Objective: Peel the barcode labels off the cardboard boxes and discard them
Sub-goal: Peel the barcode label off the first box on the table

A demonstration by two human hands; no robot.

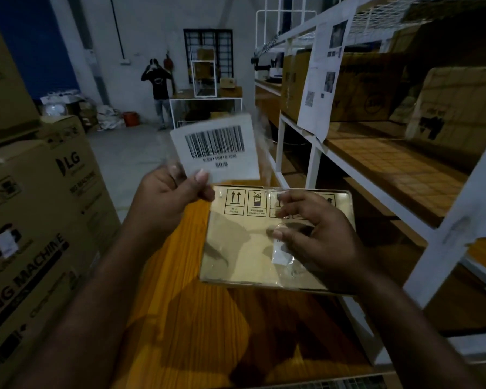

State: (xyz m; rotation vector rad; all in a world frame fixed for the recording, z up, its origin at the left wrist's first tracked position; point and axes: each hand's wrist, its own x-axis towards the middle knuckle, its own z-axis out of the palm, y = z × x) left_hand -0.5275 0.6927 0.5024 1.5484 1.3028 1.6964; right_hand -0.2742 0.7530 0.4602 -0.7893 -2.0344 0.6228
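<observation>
My left hand (171, 197) pinches the lower left corner of a white barcode label (219, 148), lifted clear above a small cardboard box (236, 248). Clear tape trails off the label's right edge toward the box. The box lies flat on an orange wooden table (185, 318), with handling symbols printed along its far edge. My right hand (314, 234) rests over the right half of the box, thumb and fingers closed on a strip of clear tape (282, 255) with a white scrap in it.
Large LG washing-machine cartons (40, 220) are stacked at my left. White metal shelving (314, 153) with cardboard boxes stands at my right. A person (159, 85) stands at the far wall beside a white table with small boxes.
</observation>
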